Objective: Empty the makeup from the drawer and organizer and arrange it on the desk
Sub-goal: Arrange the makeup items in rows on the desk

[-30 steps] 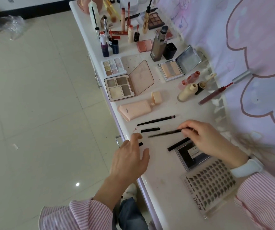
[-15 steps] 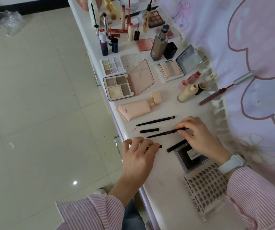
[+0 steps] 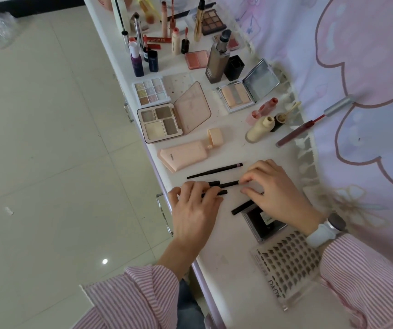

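Makeup is spread over a white desk [image 3: 226, 262]. My left hand [image 3: 194, 205] lies over the desk's front edge, its fingers curled round a short black pencil cap [image 3: 220, 192]. My right hand [image 3: 276, 186] pinches the right end of a thin black pencil [image 3: 226, 184] that lies flat on the desk. Another black pencil [image 3: 214, 170] lies just behind them. A black stick [image 3: 241, 207] pokes out from under my right hand, beside a black compact [image 3: 262, 222]. A clear false-lash tray [image 3: 288, 264] sits nearest me.
Behind the pencils lie a peach tube [image 3: 183, 156], an open four-pan palette [image 3: 158, 123], a pastel palette [image 3: 150, 91] and a mirrored compact [image 3: 237, 97]. Bottles and lip products stand farther back. A pink curtain [image 3: 357, 67] hangs along the right; tiled floor on the left.
My left hand came up from the desk's edge onto the short black cap and moved it toward the pencil. My right hand lowered the thin pencil toward the left.
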